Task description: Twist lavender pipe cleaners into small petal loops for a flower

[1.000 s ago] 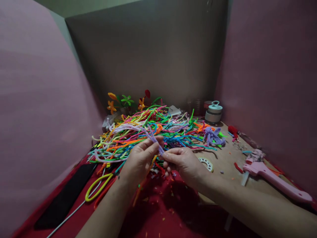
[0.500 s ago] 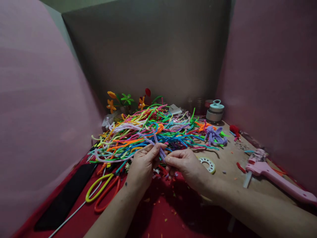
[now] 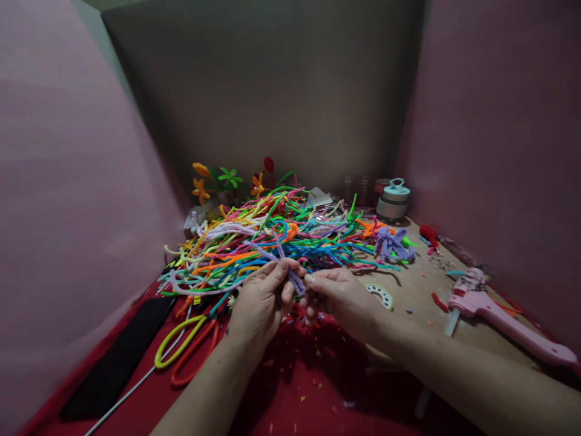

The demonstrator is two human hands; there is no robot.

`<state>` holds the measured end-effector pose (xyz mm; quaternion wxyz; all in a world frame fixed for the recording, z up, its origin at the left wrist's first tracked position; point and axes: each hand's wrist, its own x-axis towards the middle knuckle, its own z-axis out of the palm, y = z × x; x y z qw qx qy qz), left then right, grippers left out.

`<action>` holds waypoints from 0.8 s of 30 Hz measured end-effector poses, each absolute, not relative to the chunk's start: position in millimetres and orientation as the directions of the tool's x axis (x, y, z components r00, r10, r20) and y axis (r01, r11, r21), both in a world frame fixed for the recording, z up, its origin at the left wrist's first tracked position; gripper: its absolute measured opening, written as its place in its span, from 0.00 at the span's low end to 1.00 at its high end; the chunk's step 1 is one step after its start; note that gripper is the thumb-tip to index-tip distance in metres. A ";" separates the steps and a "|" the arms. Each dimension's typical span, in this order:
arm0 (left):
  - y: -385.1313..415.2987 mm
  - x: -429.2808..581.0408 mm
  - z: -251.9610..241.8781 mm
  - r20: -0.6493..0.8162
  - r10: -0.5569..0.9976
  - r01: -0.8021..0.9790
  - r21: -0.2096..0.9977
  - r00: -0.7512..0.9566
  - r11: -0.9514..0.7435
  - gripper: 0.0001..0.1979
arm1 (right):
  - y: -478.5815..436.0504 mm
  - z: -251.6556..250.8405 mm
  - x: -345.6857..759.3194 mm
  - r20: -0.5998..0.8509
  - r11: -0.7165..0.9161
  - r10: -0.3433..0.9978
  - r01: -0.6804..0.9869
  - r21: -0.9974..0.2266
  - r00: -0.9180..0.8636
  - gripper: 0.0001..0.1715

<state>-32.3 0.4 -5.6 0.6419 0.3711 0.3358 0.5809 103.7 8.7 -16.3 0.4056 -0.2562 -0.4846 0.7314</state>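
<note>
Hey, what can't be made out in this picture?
Head view:
Purple strands: gripped stretch hidden by the left hand.
Right hand: too small and dim to tell whether it pinches anything.
White ring: lower left part hidden by the right hand.
White rod: near end cut off by the bottom edge.
Yellow loop and red loop: far ends hidden by the strand pile.

head-worn | faces forward and down | near, above red cloth (image 3: 267,402)
</note>
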 end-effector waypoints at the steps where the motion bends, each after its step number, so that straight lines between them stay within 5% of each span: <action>1: 0.1 -32.3 -5.9 0.001 0.993 -0.494 0.868 0.117 0.057 0.08 | 9.6 -17.4 104.4 -0.008 -0.274 0.820 -0.380 -0.884 -0.572 0.14; 5: -1.8 -31.9 -6.9 -0.025 0.995 -0.457 0.887 0.099 0.068 0.09 | 12.8 -25.7 105.0 -0.081 -0.514 0.728 -0.463 -0.722 -0.681 0.06; 10: -2.7 -31.8 -8.1 -0.098 0.990 -0.403 0.906 0.099 0.130 0.11 | 14.1 -35.7 101.4 -0.081 -0.577 0.718 -0.525 -0.625 -0.692 0.02; 18: -1.4 -32.3 -6.8 -0.095 0.995 -0.378 0.921 0.023 0.096 0.11 | 10.4 -27.8 99.9 -0.072 -0.401 0.818 -0.475 -0.783 -0.570 0.08; 24: -3.0 -30.9 -4.8 -0.106 0.994 -0.370 0.922 0.040 0.113 0.10 | 11.6 -26.1 101.0 -0.180 -0.526 0.771 -0.451 -0.721 -0.611 0.09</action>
